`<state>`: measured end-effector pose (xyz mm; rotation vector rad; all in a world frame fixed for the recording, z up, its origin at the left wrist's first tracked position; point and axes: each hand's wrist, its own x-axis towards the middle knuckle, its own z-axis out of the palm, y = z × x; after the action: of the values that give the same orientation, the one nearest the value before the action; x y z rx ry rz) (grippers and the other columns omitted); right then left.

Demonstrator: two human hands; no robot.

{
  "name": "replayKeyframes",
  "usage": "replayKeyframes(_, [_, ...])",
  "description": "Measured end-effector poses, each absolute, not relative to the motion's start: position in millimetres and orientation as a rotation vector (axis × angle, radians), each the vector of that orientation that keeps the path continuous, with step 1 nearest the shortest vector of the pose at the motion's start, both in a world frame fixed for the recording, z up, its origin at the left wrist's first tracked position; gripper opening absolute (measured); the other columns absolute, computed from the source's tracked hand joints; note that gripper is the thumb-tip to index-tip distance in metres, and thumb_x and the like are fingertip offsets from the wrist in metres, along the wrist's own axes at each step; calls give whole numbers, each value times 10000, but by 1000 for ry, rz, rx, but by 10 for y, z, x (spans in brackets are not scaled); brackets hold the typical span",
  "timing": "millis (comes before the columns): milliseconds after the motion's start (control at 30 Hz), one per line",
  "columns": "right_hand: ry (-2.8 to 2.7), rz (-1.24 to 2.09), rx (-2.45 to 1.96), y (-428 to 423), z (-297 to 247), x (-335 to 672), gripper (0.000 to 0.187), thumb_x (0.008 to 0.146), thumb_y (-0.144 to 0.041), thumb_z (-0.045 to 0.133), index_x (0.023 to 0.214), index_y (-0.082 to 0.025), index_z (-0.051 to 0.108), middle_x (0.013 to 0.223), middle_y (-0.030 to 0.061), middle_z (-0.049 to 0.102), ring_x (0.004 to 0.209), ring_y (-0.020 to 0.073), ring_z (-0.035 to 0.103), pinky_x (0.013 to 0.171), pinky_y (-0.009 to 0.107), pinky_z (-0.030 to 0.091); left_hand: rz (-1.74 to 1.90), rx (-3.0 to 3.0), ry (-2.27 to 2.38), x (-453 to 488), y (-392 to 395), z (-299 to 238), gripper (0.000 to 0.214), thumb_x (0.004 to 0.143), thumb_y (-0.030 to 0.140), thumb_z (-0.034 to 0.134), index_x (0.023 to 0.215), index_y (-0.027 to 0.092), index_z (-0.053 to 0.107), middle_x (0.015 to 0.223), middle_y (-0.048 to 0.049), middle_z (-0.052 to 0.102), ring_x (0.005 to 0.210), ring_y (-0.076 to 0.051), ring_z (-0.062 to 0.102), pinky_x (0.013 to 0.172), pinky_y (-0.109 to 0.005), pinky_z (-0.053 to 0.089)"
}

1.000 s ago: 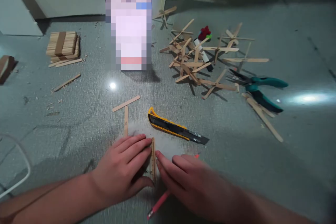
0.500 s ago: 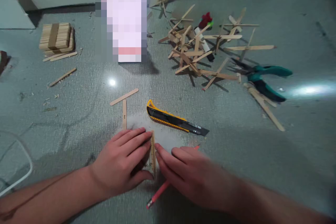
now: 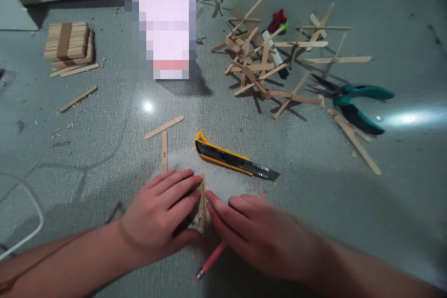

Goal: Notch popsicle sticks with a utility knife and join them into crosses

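Your left hand (image 3: pixel 164 216) and right hand (image 3: pixel 254 235), flat with fingers spread out, press one craft stick (image 3: pixel 202 202) between them on the floor, with many stick crosses (image 3: pixel 258 70) already made and a stick stack (image 3: pixel 68 44) unused

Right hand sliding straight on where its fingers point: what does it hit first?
Most likely the thin wooden craft stick held on edge. The right hand points up and left, its fingertips seemingly almost touching it. The left hand lies right behind the stick.
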<state>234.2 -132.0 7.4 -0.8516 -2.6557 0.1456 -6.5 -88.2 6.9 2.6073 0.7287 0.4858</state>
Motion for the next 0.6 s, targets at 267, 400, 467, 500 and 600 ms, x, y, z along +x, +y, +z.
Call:
replayKeyframes(267, [-2641, 189, -874, -1321, 73, 2348, 335, 1021, -101, 360, 1021, -76, 695, 998, 113, 737, 646, 170, 528, 571, 345, 378, 440, 2601, 738, -63, -882, 71, 539, 867, 560, 701, 1172, 118, 658, 1397, -117, 633, 1274, -339, 607, 989, -527, 555])
replayKeyframes(400, [-2658, 183, -860, -1313, 79, 2352, 348, 1020, -103, 350, 1009, -86, 697, 1027, 124, 734, 656, 166, 530, 578, 341, 381, 385, 2607, 739, -63, -877, 72, 520, 868, 554, 698, 1160, 125, 660, 1437, -118, 599, 1301, -342, 583, 1001, -522, 542])
replayKeyframes(467, [-2652, 197, -877, -1311, 80, 2350, 354, 1025, -107, 345, 1010, -90, 698, 993, 122, 730, 650, 158, 517, 581, 331, 382, 372, 2610, 731, -65, -868, 75, 532, 872, 560, 689, 1177, 126, 655, 1446, -111, 593, 1308, -340, 577, 996, -520, 540])
replayKeyframes(500, [-2648, 211, -886, -1311, 79, 2349, 360, 1029, -112, 340, 1007, -93, 699, 973, 118, 727, 647, 155, 511, 584, 327, 383, 370, 2613, 725, -67, -862, 77, 539, 874, 565, 683, 1186, 126, 651, 1446, -107, 593, 1309, -335, 576, 996, -516, 538])
replayKeyframes(600, [-2639, 235, -893, -1309, 76, 2350, 368, 1035, -120, 334, 992, -102, 698, 940, 107, 726, 647, 155, 505, 594, 324, 383, 362, 2634, 717, -70, -846, 86, 549, 890, 579, 659, 1207, 131, 646, 1443, -91, 598, 1310, -313, 578, 1024, -498, 517])
